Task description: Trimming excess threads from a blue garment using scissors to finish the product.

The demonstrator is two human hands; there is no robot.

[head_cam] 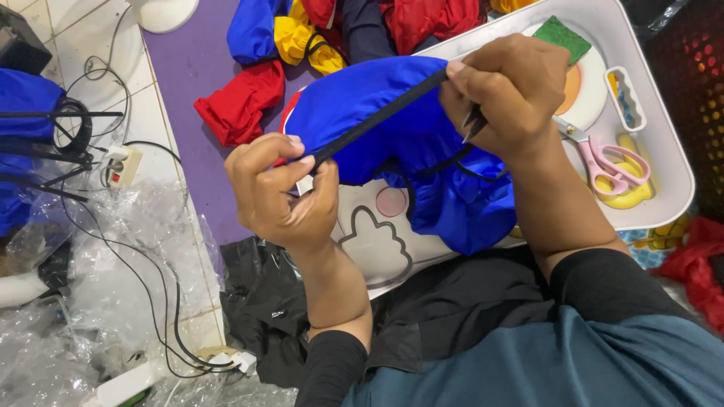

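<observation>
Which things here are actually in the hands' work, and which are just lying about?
In hand:
left hand pinching the black edge strip
right hand pulling the strip, with a small dark tool
blue fabric piece

Lying about:
pink scissors
green sponge
white tray
red and yellow fabric pieces
power strip

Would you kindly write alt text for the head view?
Two hands stretch a black strap on a blue fabric piece: left hand pinches one end, right hand the other. Pink scissors lie on a white tray.
</observation>
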